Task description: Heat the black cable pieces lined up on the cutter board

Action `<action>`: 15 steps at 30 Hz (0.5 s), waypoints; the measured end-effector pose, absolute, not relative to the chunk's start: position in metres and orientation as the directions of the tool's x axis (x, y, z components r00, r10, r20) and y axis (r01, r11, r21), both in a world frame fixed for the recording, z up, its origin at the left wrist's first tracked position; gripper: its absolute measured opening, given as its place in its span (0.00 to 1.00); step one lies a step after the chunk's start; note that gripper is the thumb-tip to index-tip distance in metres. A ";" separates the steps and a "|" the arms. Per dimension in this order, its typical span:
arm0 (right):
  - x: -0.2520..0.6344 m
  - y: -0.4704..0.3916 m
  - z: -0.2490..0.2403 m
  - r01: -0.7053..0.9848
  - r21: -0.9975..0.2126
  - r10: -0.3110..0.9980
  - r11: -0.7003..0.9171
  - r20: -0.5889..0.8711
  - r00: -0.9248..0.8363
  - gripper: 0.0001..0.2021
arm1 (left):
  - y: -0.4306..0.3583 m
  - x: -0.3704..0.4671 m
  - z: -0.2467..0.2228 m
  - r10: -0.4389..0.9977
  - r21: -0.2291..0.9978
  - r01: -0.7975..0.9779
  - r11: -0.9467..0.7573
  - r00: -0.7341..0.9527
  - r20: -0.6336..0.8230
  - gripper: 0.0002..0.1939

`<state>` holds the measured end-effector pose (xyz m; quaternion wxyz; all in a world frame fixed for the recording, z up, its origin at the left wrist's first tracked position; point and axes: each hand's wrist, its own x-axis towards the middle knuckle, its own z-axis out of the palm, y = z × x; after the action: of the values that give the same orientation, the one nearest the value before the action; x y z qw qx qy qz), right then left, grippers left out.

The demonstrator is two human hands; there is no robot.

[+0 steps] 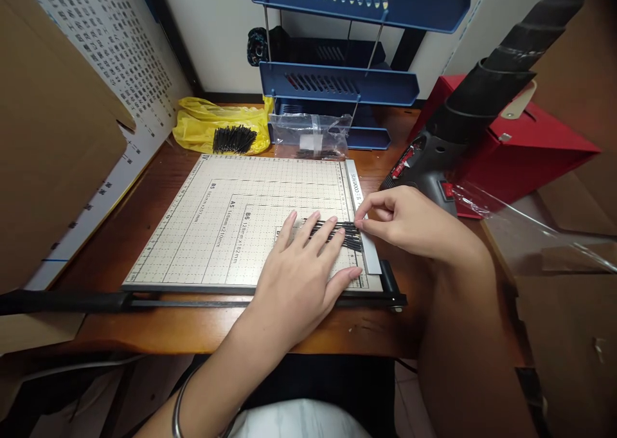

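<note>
left hand (301, 267) flat, fingers spread, pinning black strips (343, 233) on the paper cutter (231, 219) | right hand (402, 219) pinching strip ends at the cutter's right edge | risk, imo: strips fan out crooked if pressure slips

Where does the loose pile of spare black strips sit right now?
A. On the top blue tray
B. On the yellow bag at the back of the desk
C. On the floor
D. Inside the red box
B: the pile of black strips lies on the yellow bag behind the cutting board, while the left hand and right hand press another bunch flat at the board's right edge.
</note>
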<state>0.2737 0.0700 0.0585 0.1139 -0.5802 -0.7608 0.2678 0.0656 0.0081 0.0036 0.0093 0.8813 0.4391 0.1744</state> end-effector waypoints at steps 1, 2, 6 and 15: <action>0.273 0.070 0.058 0.821 -0.541 0.945 0.183 -0.132 -0.298 0.10 | 0.008 0.066 0.004 0.776 0.175 0.768 -0.616 0.553 0.302 0.31; 0.273 0.070 0.058 0.819 -0.544 0.947 0.182 -0.128 -0.295 0.10 | 0.007 0.066 0.003 0.775 0.180 0.767 -0.616 0.550 0.310 0.31; 0.272 0.071 0.057 0.812 -0.556 0.951 0.179 -0.114 -0.288 0.09 | 0.006 0.063 0.002 0.778 0.192 0.775 -0.602 0.513 0.363 0.31; 0.269 0.072 0.055 0.805 -0.569 0.959 0.171 -0.092 -0.269 0.09 | 0.006 0.063 0.003 0.786 0.161 0.787 -0.595 0.530 0.318 0.28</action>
<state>0.2691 0.0716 0.0550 0.1454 -0.5866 -0.7514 0.2648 0.0629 0.0065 0.0027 -0.0012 0.8746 0.4498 0.1810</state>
